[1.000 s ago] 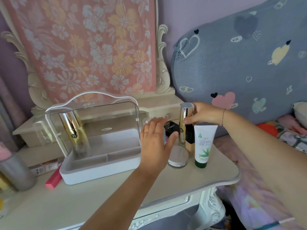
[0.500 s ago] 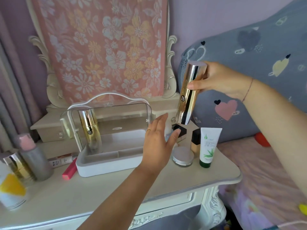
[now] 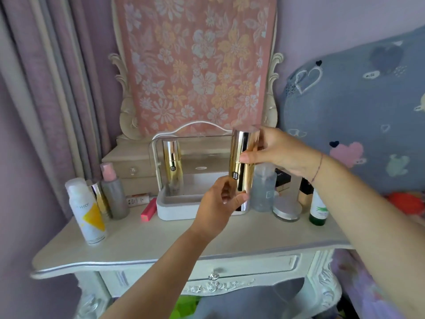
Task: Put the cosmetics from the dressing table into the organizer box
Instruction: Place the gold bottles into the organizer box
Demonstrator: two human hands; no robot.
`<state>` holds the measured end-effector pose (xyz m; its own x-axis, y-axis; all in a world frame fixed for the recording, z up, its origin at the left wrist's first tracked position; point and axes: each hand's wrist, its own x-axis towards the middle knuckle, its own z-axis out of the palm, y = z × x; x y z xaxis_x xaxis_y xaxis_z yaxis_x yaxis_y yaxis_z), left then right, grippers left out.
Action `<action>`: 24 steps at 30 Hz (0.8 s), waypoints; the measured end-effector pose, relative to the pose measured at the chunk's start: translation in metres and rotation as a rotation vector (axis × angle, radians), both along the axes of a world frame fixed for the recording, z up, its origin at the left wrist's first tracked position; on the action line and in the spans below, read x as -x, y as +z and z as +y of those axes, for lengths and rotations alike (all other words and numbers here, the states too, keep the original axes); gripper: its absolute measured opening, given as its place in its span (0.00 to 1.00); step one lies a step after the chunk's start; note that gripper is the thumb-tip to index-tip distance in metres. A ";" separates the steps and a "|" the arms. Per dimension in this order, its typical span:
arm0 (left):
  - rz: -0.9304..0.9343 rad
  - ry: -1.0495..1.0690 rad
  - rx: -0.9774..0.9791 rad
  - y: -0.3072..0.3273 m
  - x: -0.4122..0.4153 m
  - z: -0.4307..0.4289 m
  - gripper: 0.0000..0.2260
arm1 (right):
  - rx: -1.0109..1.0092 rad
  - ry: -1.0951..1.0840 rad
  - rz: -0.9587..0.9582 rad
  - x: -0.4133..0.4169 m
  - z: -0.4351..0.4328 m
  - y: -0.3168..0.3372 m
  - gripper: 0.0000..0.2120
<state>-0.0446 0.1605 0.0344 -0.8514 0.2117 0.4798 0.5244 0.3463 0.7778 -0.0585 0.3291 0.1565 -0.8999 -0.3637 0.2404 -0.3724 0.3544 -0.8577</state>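
Note:
A tall gold bottle (image 3: 243,162) is held upright above the right end of the white organizer box (image 3: 174,209). My right hand (image 3: 278,151) grips its upper half, and my left hand (image 3: 220,204) wraps around its lower end. Another gold bottle (image 3: 173,166) stands inside the box at its left, behind the clear lid (image 3: 195,139). On the dressing table (image 3: 161,240) to the right stand a clear bottle (image 3: 263,187), a round jar (image 3: 287,209), a green-capped tube (image 3: 318,209) and a black box (image 3: 282,178).
To the left of the box are a white spray can (image 3: 86,210), a small gold bottle (image 3: 99,196), a grey bottle with a pink cap (image 3: 113,192), a pink stick (image 3: 148,209) and a small tube (image 3: 138,199). A blue headboard (image 3: 358,116) rises at the right.
My right hand carried the gold bottle from above the right-hand items leftward and down to the box's right end. My left hand, open before, has closed on the bottle's lower part.

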 end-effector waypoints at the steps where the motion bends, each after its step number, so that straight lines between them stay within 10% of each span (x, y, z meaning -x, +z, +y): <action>1: -0.009 0.026 -0.006 -0.005 0.000 -0.007 0.12 | 0.030 -0.014 -0.012 0.001 -0.008 -0.011 0.27; 17: -0.092 0.382 0.076 -0.044 0.039 -0.098 0.18 | -0.058 -0.139 0.117 0.071 -0.101 -0.084 0.18; 24: 0.057 0.474 0.167 -0.067 0.049 -0.116 0.02 | -0.092 -0.150 0.106 0.123 -0.118 -0.113 0.17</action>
<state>-0.0932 0.0443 -0.0329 -0.8460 -0.1139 0.5209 0.3194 0.6739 0.6662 -0.1812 0.2115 0.0439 -0.9170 -0.2525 0.3087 -0.3962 0.4881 -0.7777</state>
